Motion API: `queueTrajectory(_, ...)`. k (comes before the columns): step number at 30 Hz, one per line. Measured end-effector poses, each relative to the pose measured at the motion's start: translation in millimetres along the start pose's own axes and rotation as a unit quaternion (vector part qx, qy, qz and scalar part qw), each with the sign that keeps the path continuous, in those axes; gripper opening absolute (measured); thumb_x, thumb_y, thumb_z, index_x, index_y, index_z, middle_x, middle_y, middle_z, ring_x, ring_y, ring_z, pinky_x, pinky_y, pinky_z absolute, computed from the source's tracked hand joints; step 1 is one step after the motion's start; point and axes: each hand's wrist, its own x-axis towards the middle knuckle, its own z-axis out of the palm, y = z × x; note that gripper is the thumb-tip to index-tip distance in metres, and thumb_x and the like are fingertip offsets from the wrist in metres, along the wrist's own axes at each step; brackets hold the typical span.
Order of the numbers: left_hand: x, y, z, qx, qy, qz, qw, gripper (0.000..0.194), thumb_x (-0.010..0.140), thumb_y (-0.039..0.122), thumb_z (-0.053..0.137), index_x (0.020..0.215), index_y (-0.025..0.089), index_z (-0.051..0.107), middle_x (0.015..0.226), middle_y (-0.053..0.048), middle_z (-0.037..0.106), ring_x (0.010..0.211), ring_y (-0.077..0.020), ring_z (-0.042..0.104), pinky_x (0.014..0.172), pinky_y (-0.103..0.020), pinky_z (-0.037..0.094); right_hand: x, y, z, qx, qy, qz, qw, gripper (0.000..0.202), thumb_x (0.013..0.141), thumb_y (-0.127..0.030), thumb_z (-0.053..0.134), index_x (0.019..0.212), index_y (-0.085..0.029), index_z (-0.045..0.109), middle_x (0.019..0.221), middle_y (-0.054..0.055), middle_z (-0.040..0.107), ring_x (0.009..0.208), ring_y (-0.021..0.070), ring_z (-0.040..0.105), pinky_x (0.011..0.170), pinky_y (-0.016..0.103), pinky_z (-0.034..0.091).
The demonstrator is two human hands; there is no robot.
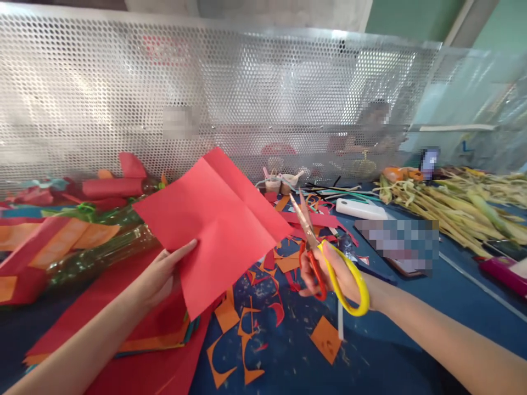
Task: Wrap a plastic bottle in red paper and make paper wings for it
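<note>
My left hand (pixel 167 271) pinches the lower left edge of a red sheet of paper (pixel 218 225), thumb and fingers on either side. A fold line crosses the sheet near its right side. In my right hand (pixel 329 274) is a pair of scissors (pixel 307 222) with one yellow and one red handle loop. Its blades point up and away, slightly parted, just right of the paper's right corner and apart from it. Beneath the left forearm lies a stack of red, orange and teal sheets (pixel 156 340).
Orange paper scraps (pixel 218 356) and red offcuts litter the blue table (pixel 370 351). Green plastic bottles (pixel 107 252) lie at left. A phone (pixel 399 247), a white glue gun-like object (pixel 360 209) and dried husks (pixel 448 203) sit at right. A perforated metal screen (pixel 247 82) stands behind.
</note>
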Motion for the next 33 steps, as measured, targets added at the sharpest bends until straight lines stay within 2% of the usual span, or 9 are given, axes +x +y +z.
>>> queueTrajectory(5,5.6,3.0,-2.9,-0.015,0.020,0.033,0.999,0.026,0.085,0.000,0.050,0.086,0.017,0.070,0.073,0.002,0.077,0.057,-0.0124,0.072,0.051,-0.021,0.061,-11.5,-27.9,2.1,-0.093,-0.003,0.066,0.993,0.065,0.080,-0.078,0.024,0.083,-0.020,0.051,0.065,-0.001,0.048,0.052,0.0118,0.046,0.065,0.037,0.055)
queueTrajectory(8,5.8,-0.1,-2.0,-0.014,0.022,0.034,0.999,0.025,0.084,0.000,0.051,0.087,0.017,0.070,0.074,0.001,0.077,0.058,-0.0129,0.072,0.051,-0.022,0.061,-18.8,-35.2,3.3,-0.180,-0.019,0.108,0.978,0.061,0.081,-0.077,0.028,0.083,-0.020,0.050,0.063,-0.004,0.042,0.050,0.0100,0.039,0.065,0.036,0.054)
queueTrajectory(10,5.1,-3.4,-0.8,-0.014,0.020,0.034,0.999,0.025,0.083,0.000,0.053,0.089,0.018,0.070,0.077,0.001,0.077,0.060,-0.0127,0.072,0.053,-0.021,0.061,-22.9,-34.8,4.4,-0.233,-0.019,0.126,0.964,0.059,0.082,-0.075,0.030,0.083,-0.019,0.048,0.065,-0.004,0.040,0.053,0.0098,0.041,0.068,0.036,0.054)
queueTrajectory(15,3.3,-8.9,1.3,-0.013,0.013,0.035,0.999,0.022,0.078,0.002,0.062,0.090,0.020,0.071,0.081,0.001,0.078,0.062,-0.0140,0.073,0.051,-0.022,0.061,-29.5,-38.3,11.9,-0.315,-0.013,0.118,0.942,0.057,0.080,-0.077,0.031,0.080,-0.021,0.042,0.070,-0.004,0.037,0.057,0.0111,0.041,0.065,0.033,0.054)
queueTrajectory(19,5.1,-7.5,-0.6,-0.016,0.011,0.047,0.999,0.027,0.076,0.004,0.064,0.096,0.021,0.070,0.082,0.001,0.078,0.063,-0.0133,0.073,0.054,-0.020,0.061,-32.5,-49.5,17.4,-0.401,-0.049,0.109,0.908,0.061,0.080,-0.079,0.018,0.080,-0.021,0.038,0.072,-0.002,0.035,0.060,0.0132,0.040,0.066,0.035,0.054)
queueTrajectory(22,7.1,-6.3,-2.9,-0.019,0.011,0.053,0.998,0.029,0.074,0.005,0.068,0.097,0.021,0.070,0.082,0.002,0.077,0.063,-0.0134,0.073,0.055,-0.020,0.061,-34.5,-52.9,18.9,-0.445,-0.043,0.082,0.891,0.060,0.084,-0.075,0.013,0.082,-0.021,0.040,0.073,-0.001,0.037,0.062,0.0144,0.040,0.067,0.035,0.052)
queueTrajectory(28,5.8,-8.4,-1.7,-0.020,0.006,0.052,0.998,0.032,0.067,0.007,0.075,0.095,0.020,0.071,0.081,0.001,0.078,0.062,-0.0144,0.073,0.055,-0.020,0.061,-33.9,-50.4,16.7,-0.476,-0.044,0.098,0.873,0.051,0.089,-0.067,0.018,0.078,-0.022,0.038,0.070,-0.002,0.037,0.060,0.0141,0.040,0.065,0.032,0.050)
queueTrajectory(33,2.0,-9.5,1.7,-0.013,-0.004,0.040,0.999,0.036,0.063,0.010,0.079,0.097,0.020,0.070,0.086,0.000,0.078,0.066,-0.0156,0.073,0.057,-0.021,0.062,-29.7,-44.8,11.8,-0.483,-0.056,0.068,0.871,0.052,0.090,-0.066,0.016,0.083,-0.021,0.043,0.073,0.001,0.043,0.061,0.0150,0.044,0.066,0.032,0.049)
